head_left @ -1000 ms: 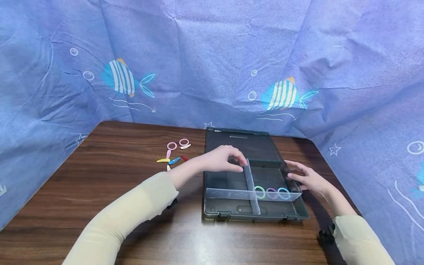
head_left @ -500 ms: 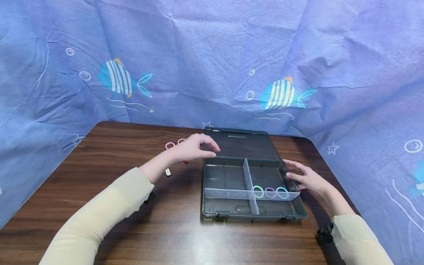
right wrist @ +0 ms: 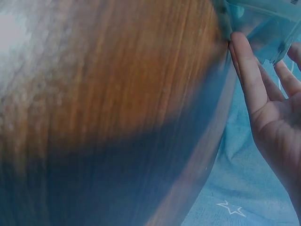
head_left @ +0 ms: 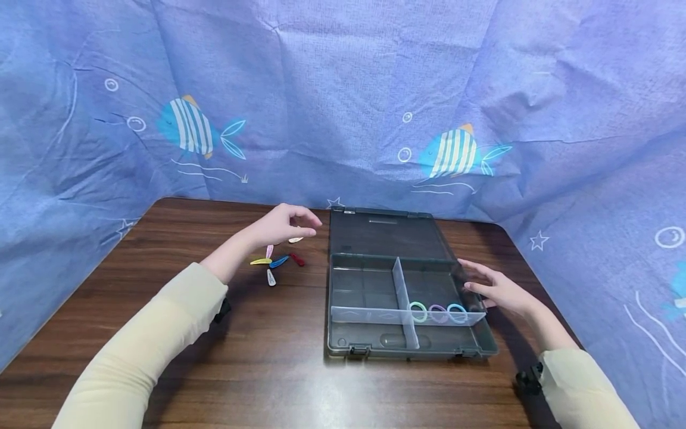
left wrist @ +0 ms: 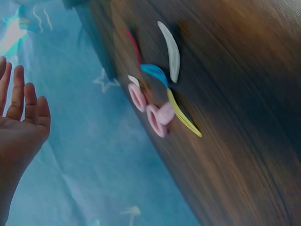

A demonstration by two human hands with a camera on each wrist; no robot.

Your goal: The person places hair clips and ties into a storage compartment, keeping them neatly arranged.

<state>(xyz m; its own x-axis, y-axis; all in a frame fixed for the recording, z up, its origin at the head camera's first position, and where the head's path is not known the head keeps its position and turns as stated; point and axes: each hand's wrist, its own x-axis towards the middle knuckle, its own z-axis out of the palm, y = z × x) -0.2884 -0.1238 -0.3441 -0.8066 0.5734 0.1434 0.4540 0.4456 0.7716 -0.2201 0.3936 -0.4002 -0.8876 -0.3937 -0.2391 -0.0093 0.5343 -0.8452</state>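
Observation:
My left hand [head_left: 281, 225] hovers over the left part of the table, fingers loosely bent and holding nothing. Below it lie snap hair clips: yellow [head_left: 261, 261], blue [head_left: 279, 262], red [head_left: 297, 260], white [head_left: 271, 277] and pink [head_left: 270, 251]. Two pink hair ties [left wrist: 150, 117] show in the left wrist view; the hand hides them in the head view. A dark, see-through divided box [head_left: 361, 286] lies with its lid back. Green [head_left: 426, 311], purple [head_left: 436, 306] and light blue [head_left: 457, 305] hair ties lean in its back right compartment. My right hand [head_left: 495, 290] touches the box's right side with relaxed fingers.
The box lid [head_left: 388, 235] lies back toward the far table edge. Clear dividers [head_left: 370, 314] split the box into compartments. A blue fish-print cloth [head_left: 332, 107] hangs behind the brown wooden table [head_left: 257, 369].
My left hand has moved from over the box's middle divider leftward to above the hair clips. The right hand stays at the box's right side.

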